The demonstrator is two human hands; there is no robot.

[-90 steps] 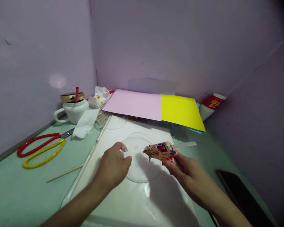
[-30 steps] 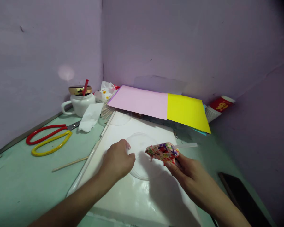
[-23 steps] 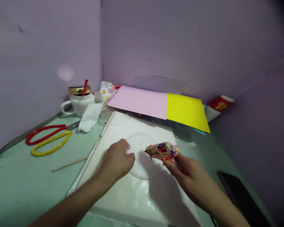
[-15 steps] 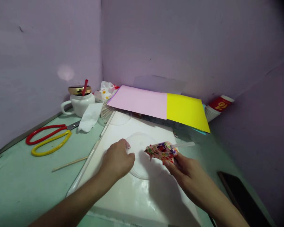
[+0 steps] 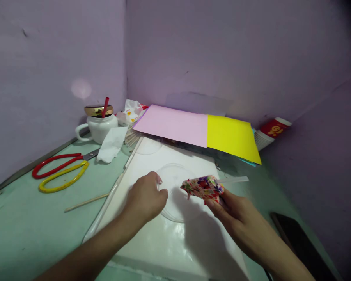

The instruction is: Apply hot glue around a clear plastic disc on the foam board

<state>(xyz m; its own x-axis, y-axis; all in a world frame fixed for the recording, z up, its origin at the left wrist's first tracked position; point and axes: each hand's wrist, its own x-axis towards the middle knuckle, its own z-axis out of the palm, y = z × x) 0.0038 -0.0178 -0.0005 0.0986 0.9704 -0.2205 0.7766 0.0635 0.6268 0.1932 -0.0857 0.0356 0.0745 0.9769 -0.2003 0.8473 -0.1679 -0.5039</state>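
Observation:
My right hand [image 5: 236,210] pinches the wide end of a small tapered piece [image 5: 203,187] covered in a multicoloured pattern, held above the white board. A pale translucent stick [image 5: 234,180] juts from it to the right. Its narrow end points left, toward my left hand [image 5: 148,195]. That hand rests curled at the left edge of a clear round plastic lid [image 5: 178,212], thumb and forefinger closed about the rim. The lid lies flat on the white board [image 5: 152,242]. My left hand's other fingers are hidden beneath it.
Scissors [image 5: 61,177] with red and yellow handles, a wooden stick [image 5: 86,203] and a white mug [image 5: 101,128] are on the left. Pink paper [image 5: 175,125] and yellow paper [image 5: 232,136] lie behind. Stacked paper cups [image 5: 273,132] and a dark flat object [image 5: 301,242] are on the right.
My right hand has shifted slightly right with the patterned piece, farther from my left hand. My left hand stays at the lid's edge.

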